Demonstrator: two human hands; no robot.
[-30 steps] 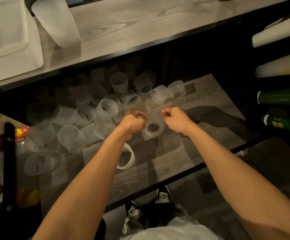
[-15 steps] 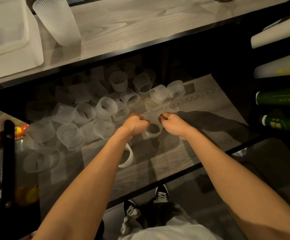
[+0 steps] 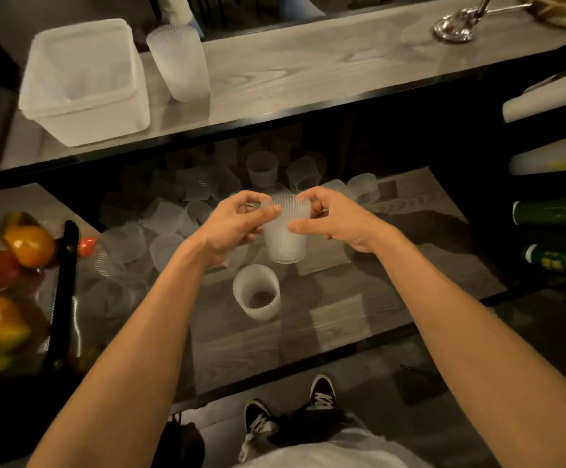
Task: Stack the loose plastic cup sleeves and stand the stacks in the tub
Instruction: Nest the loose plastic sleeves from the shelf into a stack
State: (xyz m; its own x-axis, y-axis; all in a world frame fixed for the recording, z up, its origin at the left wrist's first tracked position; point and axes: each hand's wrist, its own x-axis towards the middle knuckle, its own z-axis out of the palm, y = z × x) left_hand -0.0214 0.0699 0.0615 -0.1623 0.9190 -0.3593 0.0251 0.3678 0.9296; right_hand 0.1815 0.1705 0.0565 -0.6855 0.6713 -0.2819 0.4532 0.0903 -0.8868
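Note:
A stack of ribbed translucent cup sleeves hangs in the air above the lower shelf. My left hand pinches its rim from the left and my right hand grips it from the right. Below it a short stack of sleeves stands upright on the lower wooden shelf. Several loose sleeves lie scattered behind and to the left on that shelf. The white square tub sits on the upper shelf at the left, with a tall sleeve stack standing beside it, outside the tub.
A fruit basket with a black handle sits at the left edge. Bottles and white rolls lie on racks at the right. A metal ladle rests on the upper shelf's far right. My shoes show below.
Both hands have lifted from the lower shelf, raising the sleeve stack they were working on. The view has tilted up, showing the tub and upper shelf more fully.

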